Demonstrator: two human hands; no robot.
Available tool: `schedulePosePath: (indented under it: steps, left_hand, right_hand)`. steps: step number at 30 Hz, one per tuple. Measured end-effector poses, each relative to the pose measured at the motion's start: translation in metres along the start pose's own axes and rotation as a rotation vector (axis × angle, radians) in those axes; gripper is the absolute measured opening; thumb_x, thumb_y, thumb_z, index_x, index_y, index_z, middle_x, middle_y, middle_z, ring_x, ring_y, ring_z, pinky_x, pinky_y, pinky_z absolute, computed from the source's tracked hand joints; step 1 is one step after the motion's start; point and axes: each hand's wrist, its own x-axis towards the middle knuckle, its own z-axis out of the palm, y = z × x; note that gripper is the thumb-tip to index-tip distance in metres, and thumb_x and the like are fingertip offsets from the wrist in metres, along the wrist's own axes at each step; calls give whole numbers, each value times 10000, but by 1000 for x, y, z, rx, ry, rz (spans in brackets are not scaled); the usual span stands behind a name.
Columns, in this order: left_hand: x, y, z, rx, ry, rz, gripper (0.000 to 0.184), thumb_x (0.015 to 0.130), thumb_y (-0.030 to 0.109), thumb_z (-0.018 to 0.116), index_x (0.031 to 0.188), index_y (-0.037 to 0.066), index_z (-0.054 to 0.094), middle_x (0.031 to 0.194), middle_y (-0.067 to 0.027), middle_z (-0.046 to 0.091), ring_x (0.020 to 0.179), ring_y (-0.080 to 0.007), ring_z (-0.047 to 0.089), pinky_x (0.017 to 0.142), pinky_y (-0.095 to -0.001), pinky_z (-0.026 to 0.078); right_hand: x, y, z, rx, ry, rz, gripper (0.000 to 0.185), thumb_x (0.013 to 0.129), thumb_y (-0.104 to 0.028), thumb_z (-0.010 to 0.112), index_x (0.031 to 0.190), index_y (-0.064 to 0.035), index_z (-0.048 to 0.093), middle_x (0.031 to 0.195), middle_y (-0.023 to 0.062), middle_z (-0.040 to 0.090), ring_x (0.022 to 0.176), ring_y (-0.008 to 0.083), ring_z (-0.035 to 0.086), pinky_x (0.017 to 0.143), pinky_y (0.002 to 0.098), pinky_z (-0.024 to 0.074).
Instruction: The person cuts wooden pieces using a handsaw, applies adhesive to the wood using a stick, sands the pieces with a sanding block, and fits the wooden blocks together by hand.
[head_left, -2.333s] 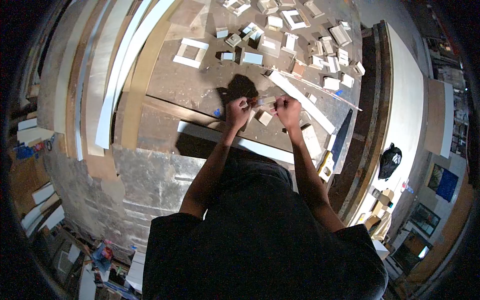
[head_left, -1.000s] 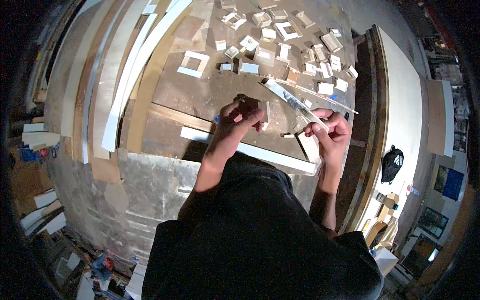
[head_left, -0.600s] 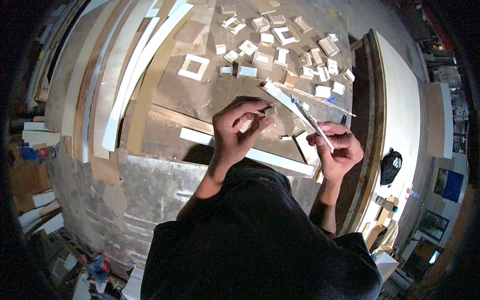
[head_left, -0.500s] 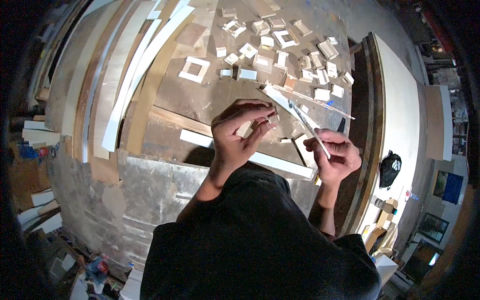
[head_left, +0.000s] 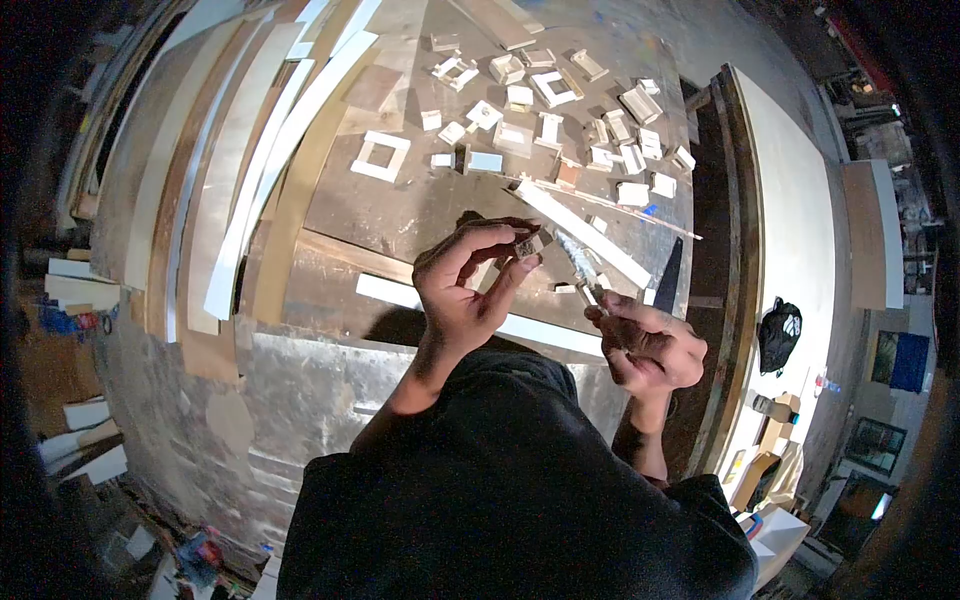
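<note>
Nearest the camera, a person's black cloth shirt (head_left: 510, 480) fills the foreground. Over the scuffed brown tabletop (head_left: 345, 215), the left hand (head_left: 460, 290) grips a small pale wooden block (head_left: 533, 243) between thumb and fingertips, raised clear of the surface. Beside it, the right hand (head_left: 655, 345) has its fingers closed on a narrow, smeared, blade-like tool (head_left: 577, 258) that slants toward the block; whether the two touch, I cannot tell. Beneath the hands lies a long, flat white strip (head_left: 552, 334). Just beyond, a second white strip with straight edges (head_left: 585, 235) lies diagonally, a dark tapering blade (head_left: 671, 272) near its lower end. Farther back sit a square, open pale wooden frame (head_left: 388, 140) and a scatter of small pale wooden pieces (head_left: 640, 105).
</note>
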Motion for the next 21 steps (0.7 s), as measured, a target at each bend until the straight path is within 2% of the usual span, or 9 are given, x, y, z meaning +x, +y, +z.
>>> schedulePosePath:
  steps: [3, 9, 11, 13, 15, 17, 21]
  left_hand:
    - [-3, -6, -2, -43, -8, -21, 230, 848, -52, 706, 1070, -69, 646, 1044, -164, 711, 872, -159, 700, 789, -278, 583]
    - [-3, -4, -3, -38, -17, 31, 225, 856, -67, 672, 1079, -71, 639, 1060, -166, 703, 877, -156, 698, 787, -273, 581]
    - [-3, -2, -1, -39, -2, 42, 216, 860, -64, 677, 1072, -71, 636, 1045, -165, 701, 879, -155, 697, 780, -267, 580]
    - [-3, 2, -1, -41, 10, 53, 207, 864, -62, 681, 1066, -71, 634, 1030, -163, 699, 882, -153, 697, 772, -261, 579]
    - [-5, 8, -1, 18, 24, -77, 248, 843, 13, 758, 1034, -53, 613, 1009, -121, 692, 883, -138, 672, 752, -260, 554]
    - [-5, 11, -1, 32, 10, -65, 208, 860, -17, 729, 1031, -62, 618, 990, -130, 688, 898, -150, 687, 757, -261, 572]
    - [-10, 4, 2, -12, 34, -21, 192, 866, -42, 720, 1029, -70, 623, 970, -131, 685, 905, -156, 699, 756, -255, 586]
  right_hand:
    - [-3, -4, -1, -71, -76, 40, 208, 557, 37, 764, 634, 92, 578, 899, 234, 736, 808, 325, 755, 704, 383, 618]
    - [-1, -3, 2, -9, -83, -74, 202, 639, 35, 791, 716, 104, 618, 925, 241, 731, 793, 312, 754, 719, 380, 632]
    - [-2, -6, 4, -99, -51, -52, 217, 646, -24, 844, 754, 7, 658, 937, 129, 757, 706, 224, 737, 605, 301, 585]
    - [1, -6, 2, -91, -55, -85, 213, 649, -20, 840, 756, 8, 658, 936, 131, 757, 701, 221, 735, 601, 301, 584]
    - [3, -6, 0, -84, -59, -117, 209, 652, -17, 837, 757, 9, 658, 935, 133, 757, 696, 218, 733, 598, 301, 583]
    - [5, -7, 0, -78, -25, -119, 173, 722, 39, 785, 741, 94, 622, 900, 239, 732, 760, 312, 752, 671, 367, 620]
    - [8, -11, 4, -48, 7, -120, 162, 711, 48, 787, 726, 74, 628, 878, 218, 736, 736, 293, 749, 658, 342, 610]
